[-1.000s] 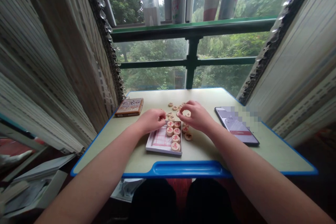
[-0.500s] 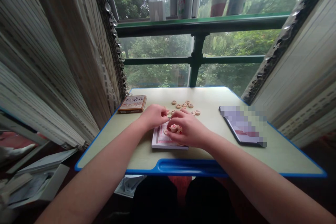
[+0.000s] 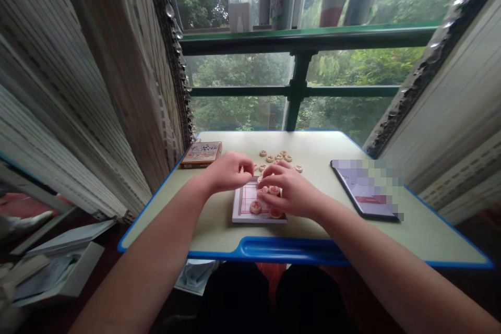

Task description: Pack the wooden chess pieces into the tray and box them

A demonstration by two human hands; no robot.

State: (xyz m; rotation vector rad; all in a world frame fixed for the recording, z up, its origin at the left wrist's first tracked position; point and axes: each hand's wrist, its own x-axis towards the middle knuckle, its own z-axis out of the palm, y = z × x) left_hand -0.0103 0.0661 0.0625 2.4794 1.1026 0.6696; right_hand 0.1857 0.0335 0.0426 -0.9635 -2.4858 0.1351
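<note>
A small Chinese chess board [image 3: 245, 207] with a red grid and pale rim lies near the table's front edge. Several round wooden pieces with red characters sit on it, one piece [image 3: 255, 207] apart near the front. My right hand [image 3: 291, 190] is over the board's right side, its fingers apart and curved around the pieces. At the board's far left corner is my left hand [image 3: 229, 171], fingers curled toward the thumb. A bit of pale wood shows in its finger gap, but whether it is gripped is unclear. More wooden pieces [image 3: 270, 158] lie loose behind the board.
The cream table [image 3: 172, 219] has a blue edge. A flat printed box [image 3: 201, 154] lies at its back left, a tablet-like device [image 3: 364, 193] at the right. Cans [image 3: 284, 4] and cups stand on the green window ledge. Curtains hang on both sides.
My right hand has lifted slightly and shifted off the front pieces, uncovering one on the board. My left hand's fingers have loosened a little, with a gap now showing. The view has shifted slightly.
</note>
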